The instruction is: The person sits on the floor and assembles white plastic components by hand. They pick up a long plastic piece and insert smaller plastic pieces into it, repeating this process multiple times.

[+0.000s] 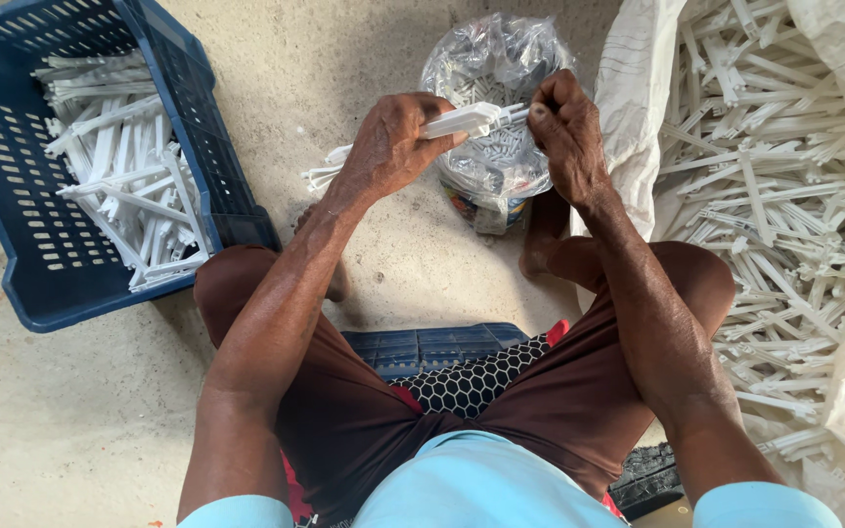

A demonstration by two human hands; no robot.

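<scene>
Both hands work above the knees: the left hand (390,145) has its fingers wrapped around a bunch of white plastic strips (457,121), while the right hand (565,127) pinches the strips' right end with fingers pressed together. Just beyond them on the concrete floor (344,59) sits a clear plastic bag (494,59) of small white pieces. A blue crate (61,284) of white strips stands far left, and a white sack (638,88) spilling loose strips (775,196) lies right.
</scene>
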